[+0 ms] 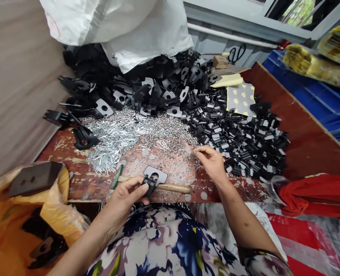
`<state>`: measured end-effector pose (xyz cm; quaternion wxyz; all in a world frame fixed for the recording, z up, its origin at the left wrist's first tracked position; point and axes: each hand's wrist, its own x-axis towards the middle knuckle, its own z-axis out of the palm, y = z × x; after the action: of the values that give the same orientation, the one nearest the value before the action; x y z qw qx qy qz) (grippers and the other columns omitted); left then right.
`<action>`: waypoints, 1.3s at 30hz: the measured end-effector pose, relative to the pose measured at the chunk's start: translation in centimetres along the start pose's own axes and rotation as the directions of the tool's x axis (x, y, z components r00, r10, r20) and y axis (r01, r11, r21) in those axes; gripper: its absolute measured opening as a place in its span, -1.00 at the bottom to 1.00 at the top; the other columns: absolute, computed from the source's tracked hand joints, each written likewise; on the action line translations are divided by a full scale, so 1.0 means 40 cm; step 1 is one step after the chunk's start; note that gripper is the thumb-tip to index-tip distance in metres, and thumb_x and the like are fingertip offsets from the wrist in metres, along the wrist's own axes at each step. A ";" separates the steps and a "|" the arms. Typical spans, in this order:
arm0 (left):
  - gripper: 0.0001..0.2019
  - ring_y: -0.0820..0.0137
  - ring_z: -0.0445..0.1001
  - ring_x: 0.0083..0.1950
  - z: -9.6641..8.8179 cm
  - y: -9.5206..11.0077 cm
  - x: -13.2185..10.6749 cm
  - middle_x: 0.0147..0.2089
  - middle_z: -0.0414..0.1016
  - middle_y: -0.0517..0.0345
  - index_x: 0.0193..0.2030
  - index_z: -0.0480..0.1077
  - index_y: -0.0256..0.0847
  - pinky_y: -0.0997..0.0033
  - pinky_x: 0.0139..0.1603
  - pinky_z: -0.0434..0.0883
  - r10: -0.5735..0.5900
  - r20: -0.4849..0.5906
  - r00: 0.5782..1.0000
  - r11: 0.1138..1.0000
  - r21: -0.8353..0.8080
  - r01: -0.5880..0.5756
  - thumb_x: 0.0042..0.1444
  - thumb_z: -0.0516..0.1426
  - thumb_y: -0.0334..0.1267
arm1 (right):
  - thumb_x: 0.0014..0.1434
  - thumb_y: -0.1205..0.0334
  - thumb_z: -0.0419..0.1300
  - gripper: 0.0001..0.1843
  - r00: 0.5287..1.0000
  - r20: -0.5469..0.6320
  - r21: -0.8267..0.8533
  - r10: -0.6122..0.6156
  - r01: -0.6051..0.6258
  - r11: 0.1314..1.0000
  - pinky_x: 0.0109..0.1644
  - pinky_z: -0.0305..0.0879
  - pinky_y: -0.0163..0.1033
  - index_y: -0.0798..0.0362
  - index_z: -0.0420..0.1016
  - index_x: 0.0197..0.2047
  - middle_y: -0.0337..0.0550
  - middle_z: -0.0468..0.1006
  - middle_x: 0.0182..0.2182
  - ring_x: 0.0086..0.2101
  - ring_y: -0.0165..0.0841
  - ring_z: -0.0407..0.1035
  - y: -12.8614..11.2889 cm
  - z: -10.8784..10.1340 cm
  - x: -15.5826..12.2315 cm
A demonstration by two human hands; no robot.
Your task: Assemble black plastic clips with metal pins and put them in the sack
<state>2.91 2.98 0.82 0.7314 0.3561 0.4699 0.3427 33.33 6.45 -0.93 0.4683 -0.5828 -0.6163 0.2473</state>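
Floral garment (170, 245), hammer (175, 188) partly behind clip (150, 181)

- Black flat-plated plastic clip (152, 182): smooth, semi-gloss
- Thin silver metal pins (112, 134): shiny
- Straight light-brown wooden hammer handle (174, 188): smooth
- Red-brown wooden desk (79, 168): rough, worn

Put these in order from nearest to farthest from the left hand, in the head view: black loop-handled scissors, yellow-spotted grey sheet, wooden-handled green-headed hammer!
1. Hammer, partly hidden by the left hand.
2. Sheet, back right.
3. Scissors, farthest back, right.
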 end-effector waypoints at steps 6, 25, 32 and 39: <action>-0.61 0.49 0.27 -0.50 0.037 -0.018 0.013 -0.49 0.28 0.28 -0.51 0.43 -0.22 0.53 -0.54 0.31 0.070 0.007 0.998 0.996 -0.062 -0.069 -0.03 0.41 0.04 | 0.24 0.18 0.34 -0.94 0.959 0.266 0.336 -0.101 0.006 0.942 0.04 0.44 -0.10 -0.13 0.69 -0.25 -0.17 0.57 -0.19 -0.12 -0.29 0.49 -0.156 0.159 -0.077; -0.77 0.52 0.10 -0.53 -0.092 -0.003 -0.022 -0.50 0.24 0.25 -0.53 0.42 -0.22 0.57 -0.65 0.17 0.160 -0.276 0.948 0.932 -0.273 -0.237 -0.08 0.34 -0.17 | 0.19 0.55 0.09 -0.76 0.734 0.625 -0.432 -0.264 0.607 0.667 -0.07 0.24 -0.06 0.18 0.58 -0.25 0.08 0.52 -0.31 -0.22 -0.17 0.33 -0.131 0.320 0.133; -0.71 0.47 0.28 -0.51 -0.099 0.019 -0.019 -0.43 0.45 0.14 -0.42 0.54 -0.23 0.53 -0.68 0.23 0.134 -0.303 0.944 0.851 -0.453 -0.266 -0.05 0.36 -0.02 | 0.35 0.49 0.05 -0.66 0.734 0.442 0.137 -0.516 0.513 0.847 -0.20 0.36 -0.24 0.00 0.61 -0.04 -0.15 0.48 -0.24 -0.23 -0.37 0.40 -0.262 0.271 0.054; -0.70 0.53 0.28 -0.53 -0.088 -0.001 0.003 -0.46 0.41 0.20 -0.44 0.52 -0.26 0.61 -0.69 0.27 0.173 -0.310 0.935 0.849 -0.434 -0.301 -0.02 0.42 -0.07 | 0.40 0.38 0.11 -0.84 0.758 0.426 0.124 -0.493 0.491 0.862 -0.13 0.39 -0.23 0.06 0.47 -0.02 -0.18 0.52 -0.26 -0.25 -0.39 0.42 -0.318 0.311 -0.001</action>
<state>-0.31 3.73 -0.34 0.6798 0.1738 0.4154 0.5789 16.38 6.89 4.41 0.3647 -0.3273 -0.8371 0.2432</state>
